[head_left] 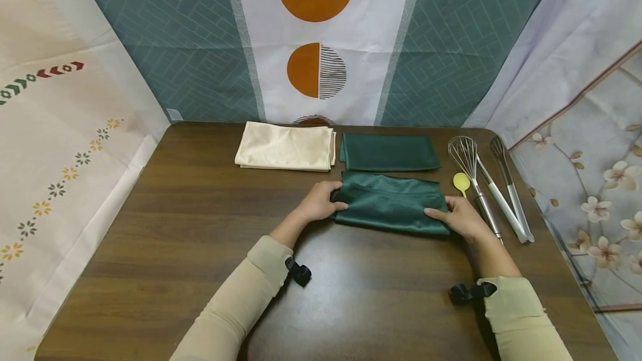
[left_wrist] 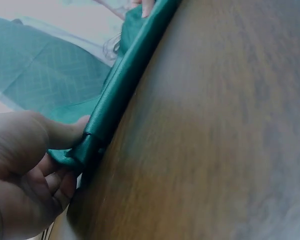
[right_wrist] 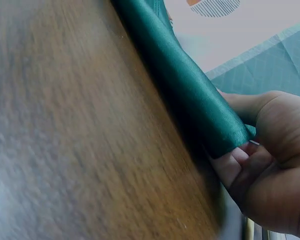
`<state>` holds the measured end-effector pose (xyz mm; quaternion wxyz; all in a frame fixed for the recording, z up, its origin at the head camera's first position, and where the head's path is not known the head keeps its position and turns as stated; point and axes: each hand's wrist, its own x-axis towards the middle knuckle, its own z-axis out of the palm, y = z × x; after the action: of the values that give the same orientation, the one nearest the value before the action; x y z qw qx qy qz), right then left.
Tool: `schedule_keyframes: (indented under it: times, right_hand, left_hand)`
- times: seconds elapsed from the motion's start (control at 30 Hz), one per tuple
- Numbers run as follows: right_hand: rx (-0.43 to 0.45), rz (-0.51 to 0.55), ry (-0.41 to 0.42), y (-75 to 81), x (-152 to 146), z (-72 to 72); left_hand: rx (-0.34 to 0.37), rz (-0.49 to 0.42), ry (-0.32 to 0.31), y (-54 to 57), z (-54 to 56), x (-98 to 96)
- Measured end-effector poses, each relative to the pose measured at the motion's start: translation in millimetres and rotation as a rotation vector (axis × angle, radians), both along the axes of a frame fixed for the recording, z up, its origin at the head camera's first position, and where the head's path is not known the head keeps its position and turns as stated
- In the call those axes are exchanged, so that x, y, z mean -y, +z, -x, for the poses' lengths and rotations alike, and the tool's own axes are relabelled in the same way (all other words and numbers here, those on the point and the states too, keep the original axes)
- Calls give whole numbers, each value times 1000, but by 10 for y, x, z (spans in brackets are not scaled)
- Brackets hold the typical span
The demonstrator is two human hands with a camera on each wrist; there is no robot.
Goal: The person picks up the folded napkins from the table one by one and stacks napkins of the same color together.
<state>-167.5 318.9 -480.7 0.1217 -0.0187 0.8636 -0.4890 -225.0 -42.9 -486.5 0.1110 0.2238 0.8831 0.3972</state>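
A folded green satin cloth (head_left: 391, 205) stretches between both hands, low over the wooden table. My left hand (head_left: 321, 200) pinches its left end, thumb on top and fingers curled beneath, as the left wrist view shows. At the other end, my right hand (head_left: 462, 216) grips the cloth the same way, with the fingers partly hidden under the fold in the right wrist view. Just behind lies a second folded green cloth (head_left: 390, 152), flat on the table. A folded cream cloth (head_left: 286, 146) rests to its left.
Right of the cloths lie a whisk (head_left: 481, 199), a yellow spoon (head_left: 461, 181), and two more long-handled utensils, one of them a slotted turner (head_left: 509, 183). The brown table (head_left: 165, 255) has patterned fabric hanging behind it and at both sides.
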Motion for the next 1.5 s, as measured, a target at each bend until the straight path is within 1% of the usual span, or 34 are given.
schedule_keyframes:
  times: [0.07, 0.13, 0.27, 0.4, 0.5, 0.67, 0.73, 0.87, 0.97, 1.1, 1.2, 1.37, 1.5]
  right_hand:
    - [-7, -8, -10, 7, 3, 6]
    - [-33, -23, -21, 14, 0, 18]
    - [-96, -43, -44, 58, -17, 53]
    - [-159, -68, -88, 134, -6, 103]
    - [-200, -101, -128, 176, 24, 158]
    - [-242, -118, -154, 240, 49, 291]
    - [-248, -95, -162, 266, 57, 356]
    - [-236, -28, -187, 320, 70, 484]
    - [-210, 13, -205, 356, 88, 580]
    - [-165, 42, -237, 369, 106, 719]
    - [-150, 27, -268, 351, 105, 825]
    - [-152, -10, -297, 328, 90, 977]
    - [-141, 2, -307, 323, 88, 1076]
  left_hand:
    - [16, -5, -3, 9, -2, -5]
    - [17, -28, 3, 11, 0, -12]
    - [6, -90, 40, 41, 22, -29]
    - [-10, -133, 86, 83, 74, -58]
    - [-19, -138, 123, 102, 122, -80]
    - [18, -171, 214, 138, 225, -119]
    - [27, -192, 244, 160, 271, -135]
    - [37, -214, 256, 194, 371, -175]
    - [49, -219, 265, 212, 449, -193]
    - [77, -228, 301, 249, 552, -209]
    - [94, -227, 312, 276, 628, -226]
    - [84, -210, 309, 300, 746, -262]
    - [83, -204, 313, 309, 825, -290]
